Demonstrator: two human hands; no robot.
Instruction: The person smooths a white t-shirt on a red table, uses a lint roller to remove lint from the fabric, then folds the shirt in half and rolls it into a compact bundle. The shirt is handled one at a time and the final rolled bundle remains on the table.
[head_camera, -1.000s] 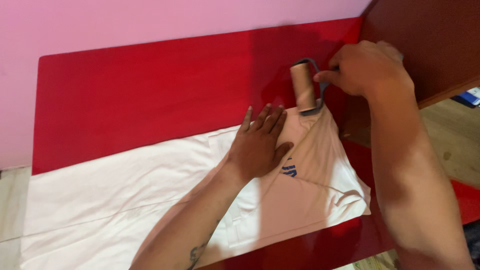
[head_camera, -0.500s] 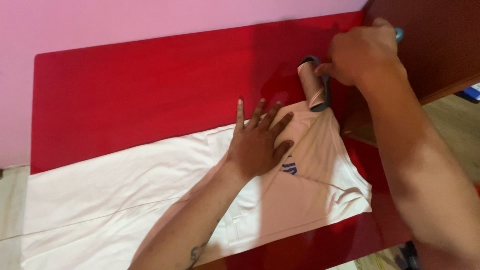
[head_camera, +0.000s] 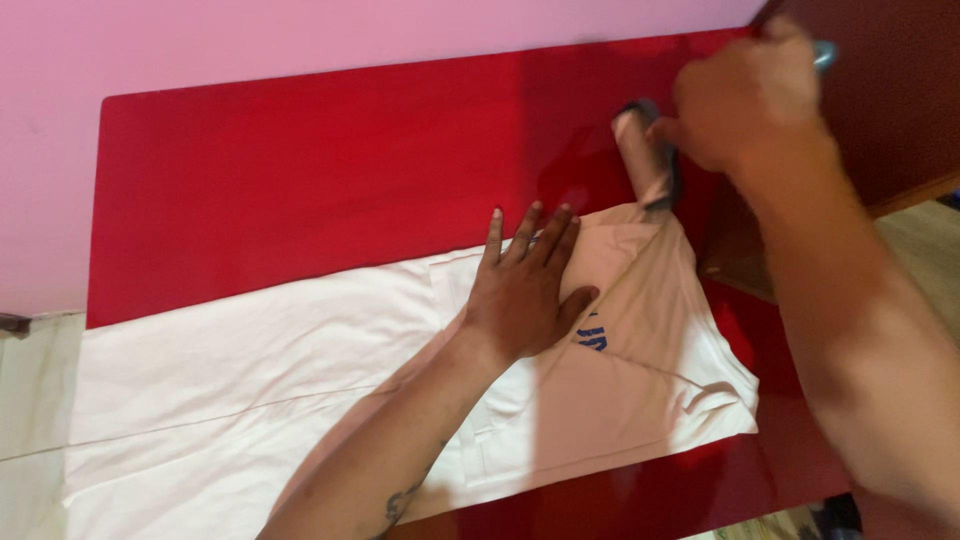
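Now your right hand (head_camera: 750, 105) grips the lint roller (head_camera: 648, 155) (tilted upright) just beyond your flat, spread left hand (head_camera: 525, 290) on the white cloth (head_camera: 260, 350).

White garment (head_camera: 300, 370) flat on table; lint roller (head_camera: 645, 155) at its corner.

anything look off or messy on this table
Nothing spilled or damaged. The white garment hangs over the red table's left edge. The left hand lies flat on it; the right hand grips a lint roller at its top corner.
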